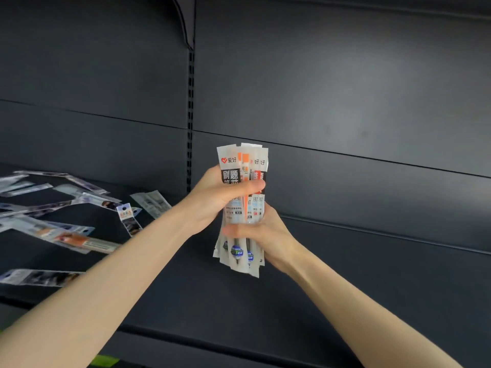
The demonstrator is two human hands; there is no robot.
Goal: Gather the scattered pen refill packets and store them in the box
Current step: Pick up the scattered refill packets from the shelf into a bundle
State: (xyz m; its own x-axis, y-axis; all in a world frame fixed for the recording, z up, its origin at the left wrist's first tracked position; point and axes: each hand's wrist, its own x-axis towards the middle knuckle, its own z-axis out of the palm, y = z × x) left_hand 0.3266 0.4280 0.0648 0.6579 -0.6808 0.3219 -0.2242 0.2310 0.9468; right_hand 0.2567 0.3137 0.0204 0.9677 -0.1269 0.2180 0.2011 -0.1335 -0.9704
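the dark shelf (345,288) carries loose packets (77,240) at its left. both hands clench an upright bundle (243,203) above it: left hand (212,200) high, right hand (268,235) low. gathering seems half done. no box in view; next calls for collecting the rest.

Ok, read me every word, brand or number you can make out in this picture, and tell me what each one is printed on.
"爱好", with a red heart logo: top of the front packet in the bundle held upright by the left hand and right hand.
"刷题": black band on that front packet.
"好": top of a packet behind it.
Smaller print on the bundle: too small to read.
Loose packets on the shelf: too blurred to read.
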